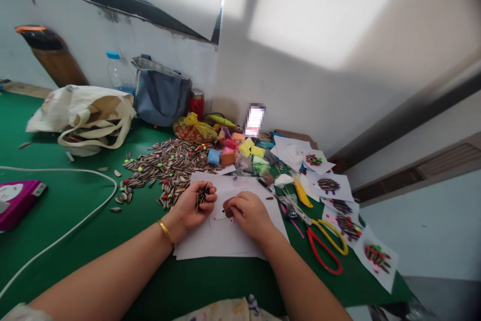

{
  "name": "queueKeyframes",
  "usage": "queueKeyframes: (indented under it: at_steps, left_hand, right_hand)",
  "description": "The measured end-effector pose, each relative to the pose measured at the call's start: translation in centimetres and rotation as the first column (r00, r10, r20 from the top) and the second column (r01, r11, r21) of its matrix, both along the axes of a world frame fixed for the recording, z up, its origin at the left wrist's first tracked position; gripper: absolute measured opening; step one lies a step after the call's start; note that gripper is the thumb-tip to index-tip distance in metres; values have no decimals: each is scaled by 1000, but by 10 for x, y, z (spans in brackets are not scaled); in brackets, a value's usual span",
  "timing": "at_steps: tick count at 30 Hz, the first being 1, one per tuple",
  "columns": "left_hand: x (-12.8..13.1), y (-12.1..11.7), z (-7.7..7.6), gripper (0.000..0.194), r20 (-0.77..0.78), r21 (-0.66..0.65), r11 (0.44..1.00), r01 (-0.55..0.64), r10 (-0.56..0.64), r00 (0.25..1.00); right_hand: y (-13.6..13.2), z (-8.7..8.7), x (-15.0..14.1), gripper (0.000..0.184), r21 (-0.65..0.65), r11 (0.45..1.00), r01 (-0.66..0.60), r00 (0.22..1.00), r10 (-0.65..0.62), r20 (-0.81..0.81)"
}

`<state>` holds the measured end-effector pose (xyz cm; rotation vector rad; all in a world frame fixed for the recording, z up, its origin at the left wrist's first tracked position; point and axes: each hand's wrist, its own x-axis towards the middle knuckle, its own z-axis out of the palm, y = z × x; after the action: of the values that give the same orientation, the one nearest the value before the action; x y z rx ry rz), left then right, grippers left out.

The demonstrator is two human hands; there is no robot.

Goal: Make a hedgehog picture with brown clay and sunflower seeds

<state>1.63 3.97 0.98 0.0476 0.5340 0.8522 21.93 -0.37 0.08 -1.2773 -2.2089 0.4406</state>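
Head view: the left hand [193, 206] curls its fingers around a small bunch of striped seeds [203, 197], palm turned up, probably so they stay in reach without spilling. The right hand [251, 215] has its thumb and fingertips pressed together at the edge of a brown lump [227, 209]; whether they pinch the lump itself or a seed against it, I cannot tell. The lump is over the white paper [229, 247], between the two hands, which likely gives it a clean, flat base. The loose seed pile [180, 158] spreads just beyond the left hand, handy for refilling it. Scissors [318, 231] lie right of the paper, apparently set aside, and sheets bearing seed clusters [334, 187] line the right edge of the green table [210, 283].
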Motion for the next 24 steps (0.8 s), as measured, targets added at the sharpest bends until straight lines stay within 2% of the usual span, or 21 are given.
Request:
queueKeyframes:
  at_steps: [24]
  left_hand:
    - [1, -1, 3, 7, -30, 5, 1000, 7, -6, 1000]
  right_hand:
    - [1, -4, -7, 16, 37, 999, 7, 981, -14, 193]
